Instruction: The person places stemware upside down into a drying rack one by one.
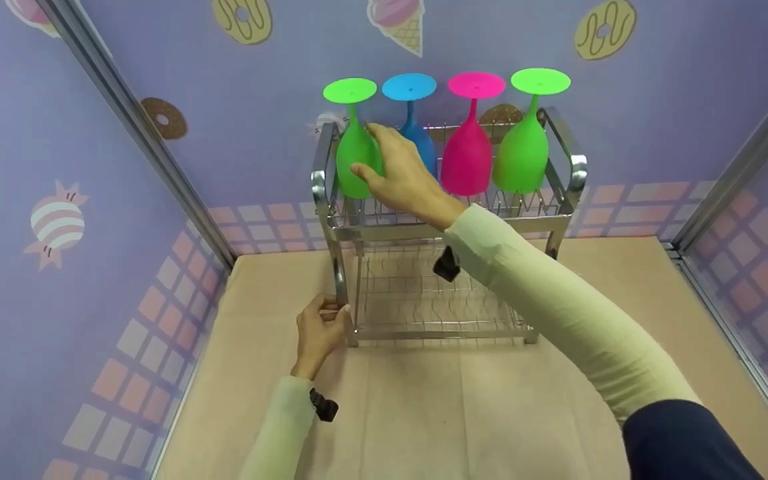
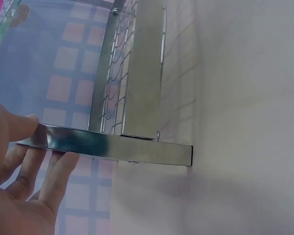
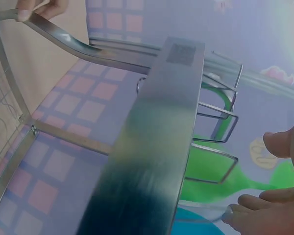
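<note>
A metal two-tier dish rack (image 1: 384, 233) holds a row of upside-down goblets on its top tier. From the left they are a green goblet (image 1: 355, 150), a blue goblet (image 1: 417, 133), a pink goblet (image 1: 467, 157) and another green goblet (image 1: 521, 157). My right hand (image 1: 407, 175) is at the left green goblet, thumb and fingers spread apart, partly covering it and the blue one. In the right wrist view that hand (image 3: 279, 196) shows a gap between thumb and fingers. Low on the rack's left side, my left hand (image 1: 319, 331) pinches the upright leg (image 2: 78, 139).
The rack's lower wire tier (image 1: 437, 293) sits just above the beige tabletop (image 1: 417, 407). Behind stands a purple patterned wall (image 1: 317, 40), with another wall (image 1: 57, 300) to the left. Metal posts (image 1: 157, 147) mark the corners.
</note>
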### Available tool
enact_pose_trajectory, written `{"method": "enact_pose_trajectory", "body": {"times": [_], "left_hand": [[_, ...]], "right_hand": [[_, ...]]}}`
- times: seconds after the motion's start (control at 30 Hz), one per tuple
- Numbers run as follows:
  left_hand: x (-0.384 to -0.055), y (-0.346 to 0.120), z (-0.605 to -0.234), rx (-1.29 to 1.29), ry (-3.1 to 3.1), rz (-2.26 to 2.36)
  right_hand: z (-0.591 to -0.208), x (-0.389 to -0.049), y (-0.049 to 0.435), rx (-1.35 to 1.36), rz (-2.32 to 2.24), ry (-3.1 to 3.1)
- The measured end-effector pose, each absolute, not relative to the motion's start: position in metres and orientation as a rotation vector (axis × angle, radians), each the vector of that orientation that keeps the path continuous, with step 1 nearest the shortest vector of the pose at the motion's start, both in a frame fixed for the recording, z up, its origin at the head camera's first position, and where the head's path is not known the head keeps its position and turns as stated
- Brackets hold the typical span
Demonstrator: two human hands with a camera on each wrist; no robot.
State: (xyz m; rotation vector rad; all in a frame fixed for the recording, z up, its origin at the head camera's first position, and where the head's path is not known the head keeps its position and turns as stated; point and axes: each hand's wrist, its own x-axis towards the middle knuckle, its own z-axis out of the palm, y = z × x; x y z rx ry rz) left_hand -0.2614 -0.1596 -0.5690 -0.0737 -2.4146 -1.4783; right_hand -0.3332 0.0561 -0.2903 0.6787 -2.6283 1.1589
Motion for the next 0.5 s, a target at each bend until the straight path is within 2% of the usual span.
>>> {"method": "enact_pose_trajectory", "body": {"times": [0.5], "left_hand": [[-0.255,-0.166,-0.542,-0.149,-2.582,-1.533]], "right_hand": [[-0.316,-0.285,0.141,0.853,1.124,-2.438]]}}
